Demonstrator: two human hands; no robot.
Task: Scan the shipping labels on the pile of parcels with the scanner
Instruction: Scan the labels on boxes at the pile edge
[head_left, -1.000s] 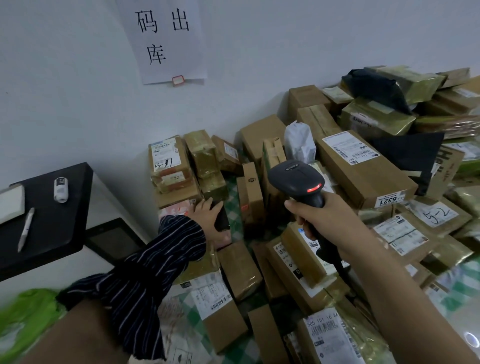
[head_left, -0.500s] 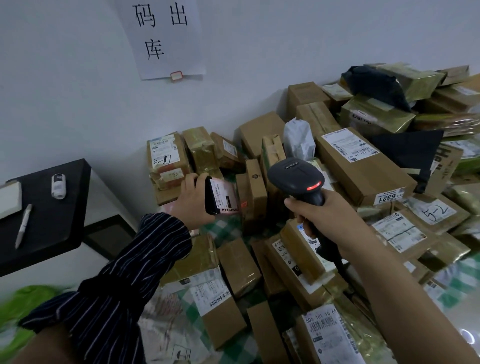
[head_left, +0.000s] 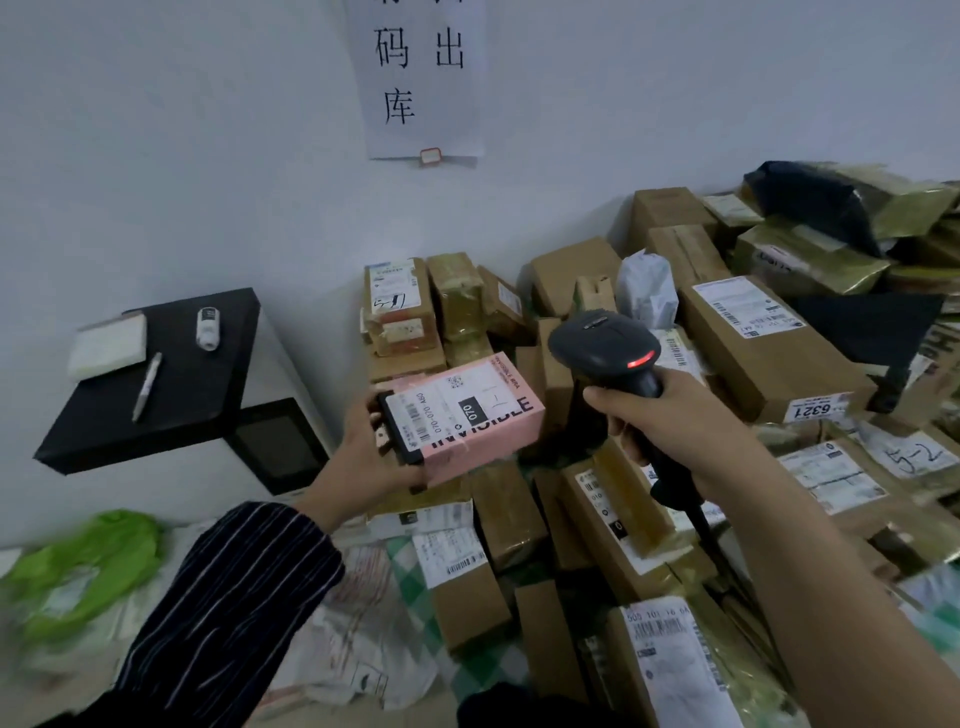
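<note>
- Two hands are at work in the head view. The left hand (head_left: 374, 457), in a striped sleeve, grips a pink parcel (head_left: 483, 421) by its 8 o'clock end and holds it clear of the heap.
- The right hand (head_left: 660, 410) is wrapped around the handle of a black barcode scanner (head_left: 605, 348), which shows a red light on the back of its head.
- The pink parcel sits at 9 o'clock from the scanner head, just beside it but apart. Its long axis runs roughly from 8 to 2 o'clock. Its white shipping label (head_left: 426, 413) faces up, with the barcode near the gripped end.
- The scanner's nose seems to point toward 11 o'clock, past the parcel's far corner and not at the label. The coming move likely calls for swinging the nose toward 9 o'clock and down, or tipping the label toward it.
- The pile of parcels (head_left: 769, 358) fills the frame from 1 to 6 o'clock, mostly brown cartons against the wall, many with labels showing.
- At 9 o'clock a black box (head_left: 208, 384) carries a pen (head_left: 147, 387). A paper sign (head_left: 421, 78) hangs at 12 o'clock and a green bag (head_left: 88, 561) lies at 8 o'clock.
</note>
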